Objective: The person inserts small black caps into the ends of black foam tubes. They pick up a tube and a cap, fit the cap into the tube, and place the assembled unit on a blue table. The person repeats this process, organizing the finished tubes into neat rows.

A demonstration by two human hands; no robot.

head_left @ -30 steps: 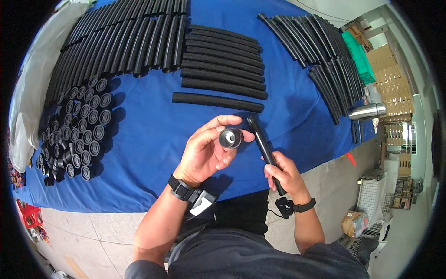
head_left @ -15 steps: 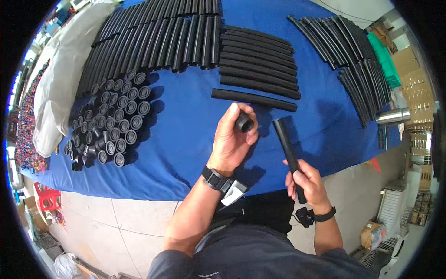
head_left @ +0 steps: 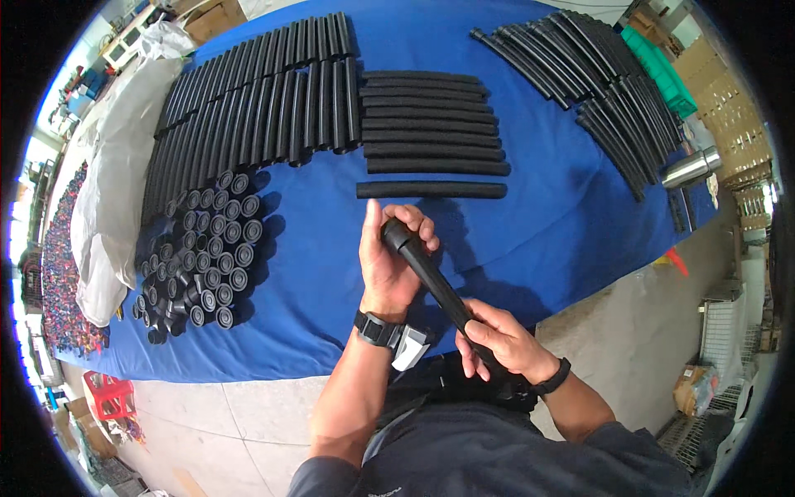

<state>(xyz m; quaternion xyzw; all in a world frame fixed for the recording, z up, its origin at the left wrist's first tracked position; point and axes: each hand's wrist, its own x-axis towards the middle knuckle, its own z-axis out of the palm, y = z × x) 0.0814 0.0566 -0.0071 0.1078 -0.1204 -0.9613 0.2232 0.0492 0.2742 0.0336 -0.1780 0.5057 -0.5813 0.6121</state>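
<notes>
Reference point for this report is the lone tube (head_left: 432,190), a matte black, round, straight piece lying crosswise on the blue-cloth-covered counter (head_left: 310,286).

Just on the person's side of the lone tube, the left hand (head_left: 389,277) has its fingers curled about a short, black, plastic-looking cap (head_left: 395,234), thumb pointing up beside it. From the cap a slim black cylindrical held tube (head_left: 437,283) slants down and away from the lone tube to the right hand (head_left: 501,338), whose fingers are wrapped on its lower part. Cap and held tube meet; whether the cap sits fully home I cannot tell.

Left of the lone tube and nearer the person stands a crowd of black ring-faced caps (head_left: 216,248); directly beyond it lie parallel matte black tubes (head_left: 431,124).

Risks, in my judgement: a sideways push could cock the cap on its end; a slackened right hand could let the smooth-looking held tube twist or drop. The left fingers are close enough to the lone tube that a forward swing might set it rolling, and a wide leftward sweep could topple the ring-faced caps.
</notes>
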